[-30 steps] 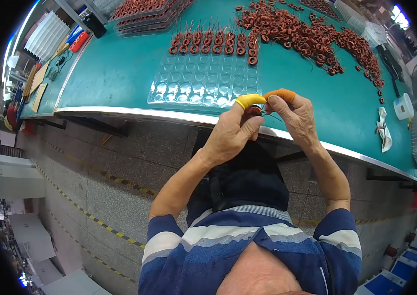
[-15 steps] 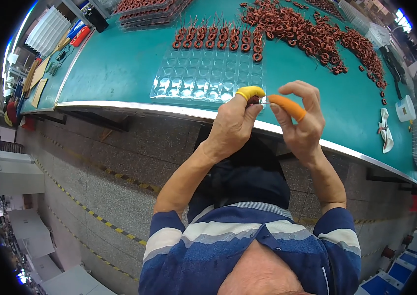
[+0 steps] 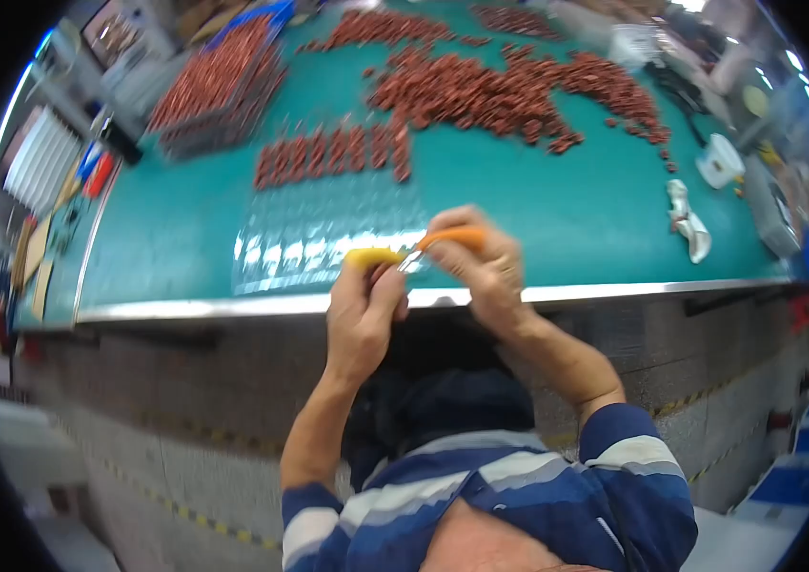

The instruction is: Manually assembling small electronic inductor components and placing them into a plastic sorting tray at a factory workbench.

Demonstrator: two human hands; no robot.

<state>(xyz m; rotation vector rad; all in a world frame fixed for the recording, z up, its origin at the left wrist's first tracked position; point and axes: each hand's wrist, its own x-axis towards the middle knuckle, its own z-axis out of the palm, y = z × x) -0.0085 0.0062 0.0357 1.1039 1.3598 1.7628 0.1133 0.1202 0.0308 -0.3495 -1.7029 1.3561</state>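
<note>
Near the bench's front edge, my left hand (image 3: 363, 310), with a yellow finger cot, pinches a small reddish-brown wire-wound ring coil (image 3: 381, 273) that its fingers mostly hide. Close on its right is my right hand (image 3: 488, 272), an orange cot on its index finger. Thumb and index press together at a thin shiny strip, likely the coil's wire lead (image 3: 411, 259), though motion blurs it. Just beyond my left hand lies a clear plastic tray (image 3: 276, 250) with round pockets. Rows of similar coils (image 3: 333, 157) sit in its far part, leads pointing up.
A large heap of loose coils (image 3: 481, 95) spreads over the green bench. Stacked filled trays (image 3: 214, 91) stand at far left. To the right are a white tub (image 3: 720, 161) and a crumpled white cloth (image 3: 687, 221). The bench's pale front edge (image 3: 605, 290) runs across.
My view has shifted, so the bench scene sits differently. Both hands now appear further left relative to my body, and my right fingers are closer to the left hand.
</note>
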